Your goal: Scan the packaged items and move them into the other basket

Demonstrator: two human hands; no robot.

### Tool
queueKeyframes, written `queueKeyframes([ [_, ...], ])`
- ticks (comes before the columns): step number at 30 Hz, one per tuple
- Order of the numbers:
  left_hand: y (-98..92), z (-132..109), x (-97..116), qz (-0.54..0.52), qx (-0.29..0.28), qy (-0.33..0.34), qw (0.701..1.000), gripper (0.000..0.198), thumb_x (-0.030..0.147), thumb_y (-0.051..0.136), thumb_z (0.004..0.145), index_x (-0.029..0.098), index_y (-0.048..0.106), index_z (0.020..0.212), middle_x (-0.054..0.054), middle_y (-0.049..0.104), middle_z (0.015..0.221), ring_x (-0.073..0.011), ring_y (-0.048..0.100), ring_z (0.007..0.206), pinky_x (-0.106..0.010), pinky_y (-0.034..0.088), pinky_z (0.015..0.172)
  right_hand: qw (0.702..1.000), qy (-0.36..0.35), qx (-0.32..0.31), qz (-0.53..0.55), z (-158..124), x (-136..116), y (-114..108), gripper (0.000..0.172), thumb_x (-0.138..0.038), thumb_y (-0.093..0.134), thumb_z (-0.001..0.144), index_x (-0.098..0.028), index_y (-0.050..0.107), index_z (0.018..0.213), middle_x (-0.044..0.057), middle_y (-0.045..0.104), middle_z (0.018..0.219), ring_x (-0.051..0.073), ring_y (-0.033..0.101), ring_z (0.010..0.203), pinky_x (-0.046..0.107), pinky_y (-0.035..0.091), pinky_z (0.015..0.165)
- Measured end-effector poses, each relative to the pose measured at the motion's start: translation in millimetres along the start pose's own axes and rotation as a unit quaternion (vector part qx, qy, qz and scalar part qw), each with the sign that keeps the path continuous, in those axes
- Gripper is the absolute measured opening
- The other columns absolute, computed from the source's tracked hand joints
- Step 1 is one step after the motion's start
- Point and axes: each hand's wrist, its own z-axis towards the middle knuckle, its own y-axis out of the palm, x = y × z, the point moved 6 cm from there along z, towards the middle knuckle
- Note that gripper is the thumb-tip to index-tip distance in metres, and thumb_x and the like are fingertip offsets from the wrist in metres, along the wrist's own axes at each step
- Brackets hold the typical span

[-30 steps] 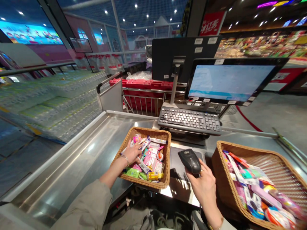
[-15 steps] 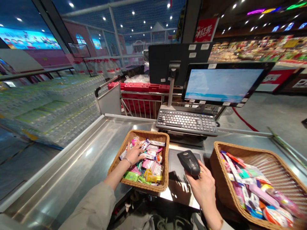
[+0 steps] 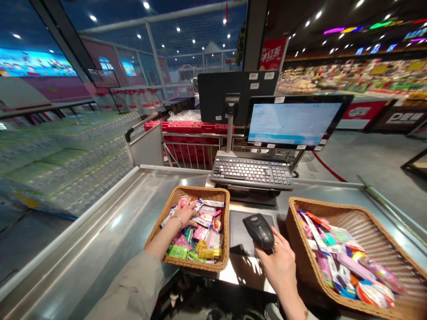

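Note:
My left hand (image 3: pixel 184 214) reaches into the left wicker basket (image 3: pixel 154 234), its fingers spread over the small packets (image 3: pixel 203 233) inside. A pink item (image 3: pixel 183 201) lies by its fingertips, partly covered by them; I see nothing clearly gripped. A bracelet circles that wrist. My right hand (image 3: pixel 278 260) is wrapped round a black handheld barcode scanner (image 3: pixel 259 230), held above the counter between the two baskets. To the right of this hand stands a larger wicker basket (image 3: pixel 393 231) with colourful packaged goods (image 3: pixel 347 264) in its near left part.
Behind the left basket a keyboard (image 3: pixel 251 171) sits below a lit monitor (image 3: pixel 293 123), with a dark screen's back (image 3: pixel 233 95) beside it. The metal counter (image 3: pixel 116 231) has a raised edge on the left. A shopping cart (image 3: pixel 190 151) stands beyond; stacked bottle packs (image 3: pixel 66 164) are at left.
The view has turned slightly right, so the scene sits further left. My left hand stays among the packets with its fingers shifted slightly; my right hand still holds the scanner.

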Motion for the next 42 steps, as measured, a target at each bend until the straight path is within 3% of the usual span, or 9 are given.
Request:
queueKeyframes([
  [9, 9.2, 14.4, -0.7, -0.006, -0.022, -0.006, 1.000, 0.038, 0.051, 0.084, 0.058, 0.029, 0.074, 0.087, -0.008, 0.042, 0.152, -0.0410, 0.016, 0.147, -0.073, 0.007, 0.108, 0.999, 0.030, 0.017, -0.020, -7.0, 11.7, -10.9, 0.028, -0.039, 0.063, 0.071, -0.018, 0.073, 0.088, 0.014, 0.071, 0.111, 0.031, 0.060, 0.114, 0.047, 0.046, 0.097],
  [13, -4.4, 8.4, 6.9, -0.009, 0.019, 0.003, 1.000, 0.035, 0.047, 0.084, 0.060, 0.027, 0.071, 0.086, -0.006, 0.049, 0.148, -0.0362, 0.021, 0.147, -0.070, 0.005, 0.112, 0.999, 0.038, 0.013, -0.019, -8.4, 15.6, -12.7, 0.031, -0.037, 0.063, 0.070, -0.017, 0.072, 0.091, 0.015, 0.070, 0.114, 0.032, 0.060, 0.115, 0.048, 0.046, 0.098],
  [16, -21.5, -0.6, 15.4, 0.000, 0.073, -0.009, 0.997, 0.035, 0.048, 0.080, 0.066, 0.027, 0.069, 0.092, -0.005, 0.047, 0.150, -0.0358, 0.019, 0.148, -0.072, -0.006, 0.110, 0.999, 0.034, 0.020, -0.018, -7.3, 13.4, -14.4, 0.031, -0.037, 0.062, 0.071, -0.016, 0.072, 0.092, 0.016, 0.069, 0.114, 0.033, 0.059, 0.117, 0.049, 0.045, 0.098],
  [18, -33.4, -7.9, 25.9, 0.008, 0.114, -0.016, 0.993, 0.032, 0.046, 0.078, 0.071, 0.027, 0.067, 0.094, -0.004, 0.046, 0.150, -0.0347, 0.017, 0.148, -0.072, -0.012, 0.110, 0.999, 0.028, 0.023, -0.016, -5.5, 9.6, -15.1, 0.030, -0.036, 0.062, 0.071, -0.016, 0.071, 0.091, 0.015, 0.070, 0.112, 0.032, 0.058, 0.118, 0.048, 0.045, 0.098],
  [22, -61.9, -24.7, 57.4, 0.013, 0.247, -0.023, 0.969, 0.019, 0.038, 0.075, 0.077, 0.026, 0.065, 0.088, -0.004, 0.053, 0.144, -0.0345, 0.024, 0.146, -0.072, -0.009, 0.111, 1.000, 0.014, 0.023, -0.005, -1.0, 0.0, -16.1, 0.024, -0.031, 0.061, 0.071, -0.018, 0.071, 0.088, 0.011, 0.072, 0.106, 0.031, 0.057, 0.119, 0.047, 0.045, 0.098],
  [30, -97.4, -39.9, 131.7, -0.004, 0.408, 0.000, 0.913, 0.010, 0.030, 0.067, 0.084, 0.022, 0.061, 0.082, -0.007, 0.057, 0.140, -0.0352, 0.034, 0.142, -0.073, -0.006, 0.111, 1.000, -0.011, 0.027, -0.006, 4.3, -17.2, -22.2, 0.020, -0.023, 0.061, 0.069, -0.022, 0.070, 0.088, 0.005, 0.073, 0.103, 0.031, 0.056, 0.121, 0.048, 0.041, 0.099],
  [35, -105.0, -38.0, 164.1, -0.007, 0.462, 0.028, 0.887, 0.012, 0.031, 0.065, 0.086, 0.022, 0.060, 0.081, -0.007, 0.059, 0.138, -0.0371, 0.038, 0.140, -0.073, -0.010, 0.110, 0.999, -0.026, 0.039, -0.021, 7.1, -22.5, -28.7, 0.025, -0.020, 0.060, 0.067, -0.024, 0.069, 0.091, 0.004, 0.073, 0.106, 0.032, 0.055, 0.122, 0.052, 0.037, 0.102],
  [42, -111.7, -32.4, 187.8, -0.023, 0.485, 0.049, 0.873, 0.013, 0.030, 0.065, 0.085, 0.021, 0.059, 0.079, -0.006, 0.062, 0.135, -0.0366, 0.042, 0.137, -0.070, -0.009, 0.112, 0.997, -0.046, 0.042, -0.034, 6.5, -23.3, -33.2, 0.025, -0.017, 0.058, 0.067, -0.024, 0.067, 0.089, 0.003, 0.072, 0.108, 0.031, 0.053, 0.125, 0.053, 0.032, 0.107],
])
